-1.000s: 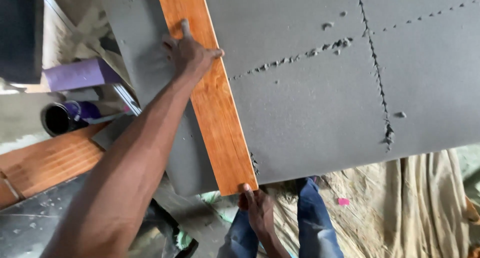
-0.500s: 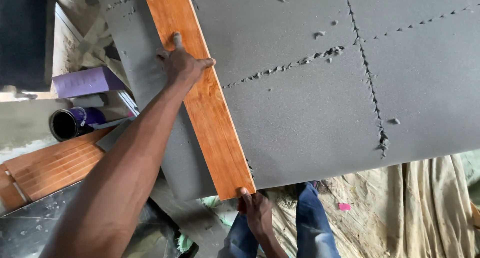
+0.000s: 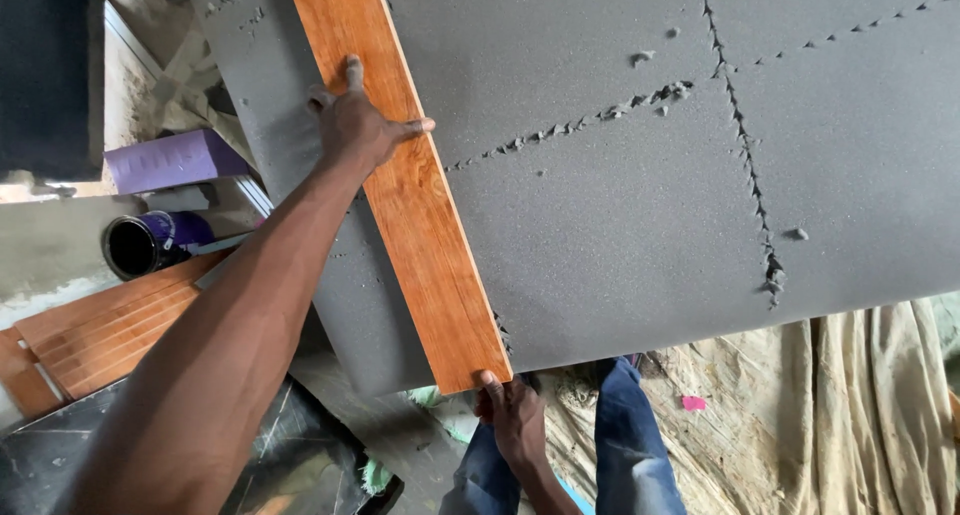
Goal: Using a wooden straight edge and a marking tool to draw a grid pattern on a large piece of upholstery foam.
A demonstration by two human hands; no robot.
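Left hand (image 3: pixel 365 125) flat, fingers spread on orange wood-look plank (image 3: pixel 400 175), far along its length. Right hand (image 3: pixel 512 415) grips plank's near end. Plank lies along grey mortared surface (image 3: pixel 650 205), running away from body.

The grey mortar bed (image 3: pixel 640 205) carries an orange wood-look plank tile (image 3: pixel 400 175), apparently lying flat on it.

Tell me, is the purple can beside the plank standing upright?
No, the purple can lies on its side with its dark open mouth facing the camera, left of the orange wood-grain plank.
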